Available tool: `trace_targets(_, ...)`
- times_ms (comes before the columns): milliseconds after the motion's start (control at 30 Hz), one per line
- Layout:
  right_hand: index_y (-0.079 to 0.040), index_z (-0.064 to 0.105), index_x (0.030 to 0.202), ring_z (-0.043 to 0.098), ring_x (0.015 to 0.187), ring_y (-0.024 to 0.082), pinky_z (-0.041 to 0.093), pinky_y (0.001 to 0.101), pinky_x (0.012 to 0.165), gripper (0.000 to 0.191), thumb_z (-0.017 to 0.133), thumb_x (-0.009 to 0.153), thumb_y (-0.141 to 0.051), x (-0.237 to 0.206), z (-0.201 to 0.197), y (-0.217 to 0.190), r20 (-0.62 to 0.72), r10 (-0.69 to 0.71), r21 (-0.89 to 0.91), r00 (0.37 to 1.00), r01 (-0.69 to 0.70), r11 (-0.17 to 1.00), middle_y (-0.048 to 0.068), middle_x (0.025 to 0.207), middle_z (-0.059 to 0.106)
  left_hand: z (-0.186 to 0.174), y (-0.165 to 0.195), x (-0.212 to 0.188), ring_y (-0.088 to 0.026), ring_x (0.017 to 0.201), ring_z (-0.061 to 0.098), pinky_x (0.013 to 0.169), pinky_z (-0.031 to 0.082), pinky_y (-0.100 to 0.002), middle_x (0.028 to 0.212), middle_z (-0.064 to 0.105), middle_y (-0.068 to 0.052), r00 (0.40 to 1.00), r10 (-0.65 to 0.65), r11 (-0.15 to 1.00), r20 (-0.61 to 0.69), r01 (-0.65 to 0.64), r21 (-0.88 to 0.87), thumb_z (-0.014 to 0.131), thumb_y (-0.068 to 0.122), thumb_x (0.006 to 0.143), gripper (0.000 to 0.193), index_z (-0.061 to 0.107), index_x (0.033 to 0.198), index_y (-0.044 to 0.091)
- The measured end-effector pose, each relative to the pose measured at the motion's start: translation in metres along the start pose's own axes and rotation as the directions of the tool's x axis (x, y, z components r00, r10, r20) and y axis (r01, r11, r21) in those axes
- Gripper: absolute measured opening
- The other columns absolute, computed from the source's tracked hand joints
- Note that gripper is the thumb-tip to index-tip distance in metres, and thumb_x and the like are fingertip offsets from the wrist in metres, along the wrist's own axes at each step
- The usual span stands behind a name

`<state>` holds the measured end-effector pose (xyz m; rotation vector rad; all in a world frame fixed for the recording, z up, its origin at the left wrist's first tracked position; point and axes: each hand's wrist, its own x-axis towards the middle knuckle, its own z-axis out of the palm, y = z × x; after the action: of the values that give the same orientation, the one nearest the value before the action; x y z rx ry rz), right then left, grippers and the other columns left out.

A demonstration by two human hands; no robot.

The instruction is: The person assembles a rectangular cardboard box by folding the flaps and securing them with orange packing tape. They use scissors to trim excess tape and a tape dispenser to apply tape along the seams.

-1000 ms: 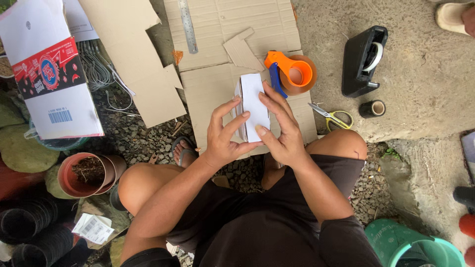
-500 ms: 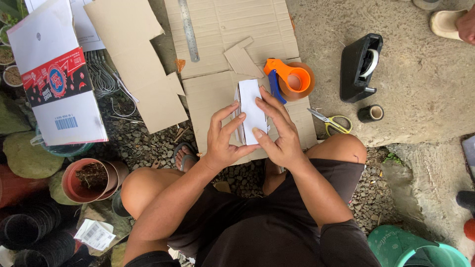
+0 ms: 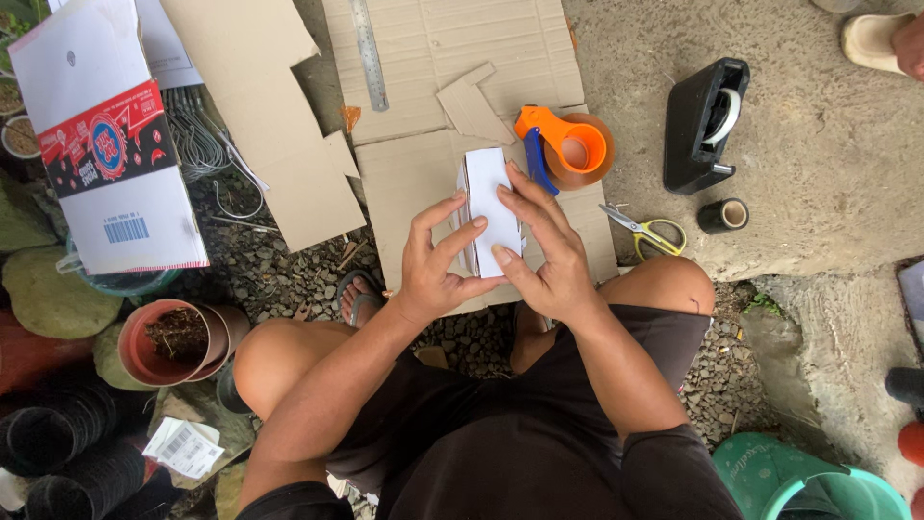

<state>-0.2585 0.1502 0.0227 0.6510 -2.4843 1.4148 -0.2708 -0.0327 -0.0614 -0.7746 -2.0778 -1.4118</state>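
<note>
1. White folded card (image 3: pixel 489 207) sits between both hands, held upright just above the flat cardboard sheets (image 3: pixel 423 183) on the ground, in the middle of the view.
2. At the far left lies a white and red box (image 3: pixel 106 144), with loose wire (image 3: pixel 202 144) beside it on the gravel.
3. Nearer on the left, a terracotta pot (image 3: pixel 173 342) lies on its side next to stacked black pots (image 3: pixel 67 443).
4. A metal ruler (image 3: pixel 369 53) rests on the far cardboard.
5. The left hand (image 3: pixel 438 265) grips the card's left edge, its fingers (image 3: pixel 452 239) curled closed on it, thumb at the near end.
6. The right hand (image 3: pixel 544 255) clamps the card's right edge, its fingers (image 3: pixel 525 197) stretched along the front face.
7. Just right of the card, an orange tape gun (image 3: pixel 563 144) lies on the cardboard, touching it.
8. Yellow-handled scissors (image 3: pixel 647 229) lie on the concrete near the right knee.
9. A black tape dispenser (image 3: pixel 705 125) stands farther right, with a small dark tape roll (image 3: pixel 722 216) just near of it.
10. A green bucket (image 3: pixel 808 481) sits at the near right corner.
</note>
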Motion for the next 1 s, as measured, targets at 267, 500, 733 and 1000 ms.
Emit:
trace_targets(267, 0.003, 0.056, 0.143, 0.048, 0.151, 0.04, 0.041, 0.0468, 0.125, 0.05, 0.067, 0.098, -0.013, -0.0019, -0.0012, -0.0016, 0.015, 0.001, -0.019, 1.0, -0.001, 1.0, 0.025, 0.159, 0.046, -0.0036, -0.0019, -0.0006, -0.032, 0.133, 0.054, 0.105, 0.056, -0.044, 0.143, 0.048, -0.015, 0.999, 0.04, 0.998, 0.003, -0.04, 0.049, 0.099, 0.046, 0.072, 0.083, 0.058, 0.137, 0.016)
trace_targets(500, 0.002, 0.052, 0.148, 0.044, 0.154, 0.041, 0.037, 0.0481, 0.127, 0.052, 0.065, 0.1, -0.015, -0.0034, 0.0017, -0.0037, 0.02, 0.029, -0.007, 0.999, -0.029, 1.0, 0.026, 0.163, 0.042, -0.0045, 0.001, 0.0025, -0.035, 0.133, 0.054, 0.106, 0.054, -0.045, 0.145, 0.048, -0.016, 0.999, 0.036, 0.998, -0.006, -0.035, 0.053, 0.098, 0.041, 0.074, 0.08, 0.058, 0.138, 0.014)
trace_targets(733, 0.001, 0.049, 0.152, 0.04, 0.156, 0.042, 0.034, 0.0494, 0.129, 0.058, 0.062, 0.101, -0.023, -0.0037, 0.0008, -0.0009, 0.015, -0.008, 0.006, 1.0, 0.008, 1.0, 0.026, 0.165, 0.037, -0.0068, 0.0032, 0.0066, -0.036, 0.133, 0.055, 0.107, 0.053, -0.046, 0.146, 0.048, -0.018, 0.999, 0.047, 0.998, 0.003, -0.047, 0.039, 0.097, 0.04, 0.077, 0.083, 0.053, 0.141, 0.011)
trace_targets(1000, -0.001, 0.046, 0.154, 0.043, 0.154, 0.042, 0.041, 0.0482, 0.125, 0.076, 0.066, 0.099, -0.049, -0.007, 0.0006, 0.0008, 0.014, 0.005, -0.07, 1.0, -0.004, 0.998, 0.026, 0.162, 0.041, -0.0058, -0.0013, 0.0008, -0.035, 0.132, 0.055, 0.107, 0.05, -0.046, 0.145, 0.049, -0.018, 0.998, 0.038, 0.996, 0.04, -0.041, 0.083, 0.095, 0.039, 0.076, 0.085, 0.05, 0.145, 0.017)
